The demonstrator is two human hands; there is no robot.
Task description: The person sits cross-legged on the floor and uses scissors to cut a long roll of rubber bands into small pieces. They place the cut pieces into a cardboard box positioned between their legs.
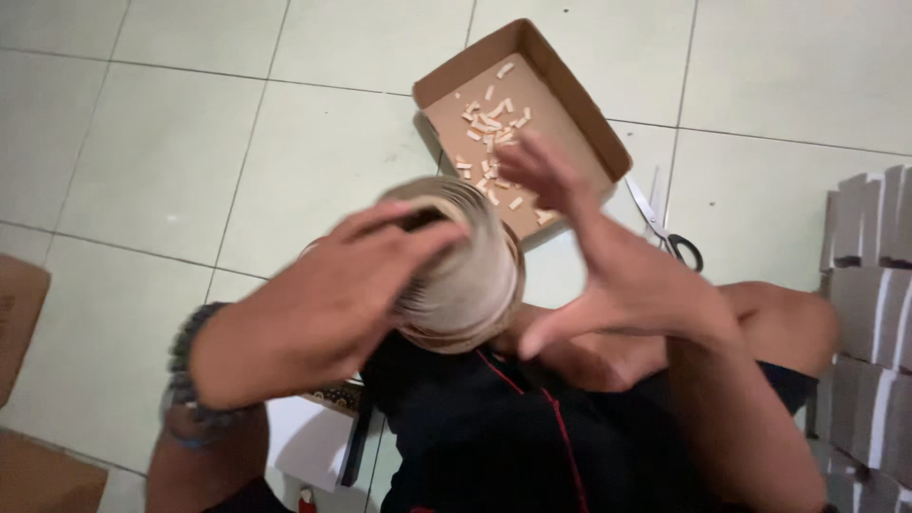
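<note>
The pale tiled floor fills most of the view. A flat brown cardboard box lies open on it, up near the far edge. Grey folded cards are stacked at the right edge of the floor. In the middle is a round roll of tan paper strip, blurry. The left hand lies over the roll's left side and top, fingers wrapped on it, holding it. The right hand is spread wide just right of the roll, and its thumb seems to touch the lower edge. Scissors lie right of the box. Many small tan bits sit inside the box.
</note>
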